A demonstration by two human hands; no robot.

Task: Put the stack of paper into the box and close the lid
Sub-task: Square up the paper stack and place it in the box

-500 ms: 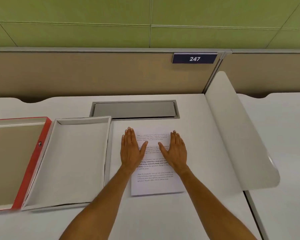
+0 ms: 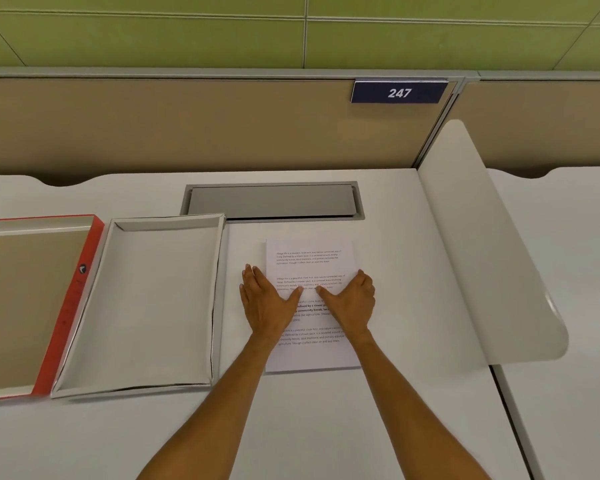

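Observation:
The stack of paper (image 2: 309, 258), white sheets with printed text, lies flat on the white desk (image 2: 326, 427), to the right of the box. My left hand (image 2: 267, 303) rests flat at the stack's left edge, with its fingers stretched out on the desk and its thumb on the top sheet. My right hand (image 2: 352, 303) sits at the right edge, fingers curled down over it and thumb on top. The open white box (image 2: 219, 289) is empty. Its red-rimmed lid (image 2: 73, 306) lies upturned at the far left.
A grey cable hatch (image 2: 272, 200) is set into the desk just behind the paper. A curved white divider (image 2: 482, 254) stands along the right side, and a beige partition (image 2: 187, 123) with a "247" sign closes the back.
Both hands have slid apart from the middle of the sheet to its left and right edges. The right fingers, flat before, now curl over the edge.

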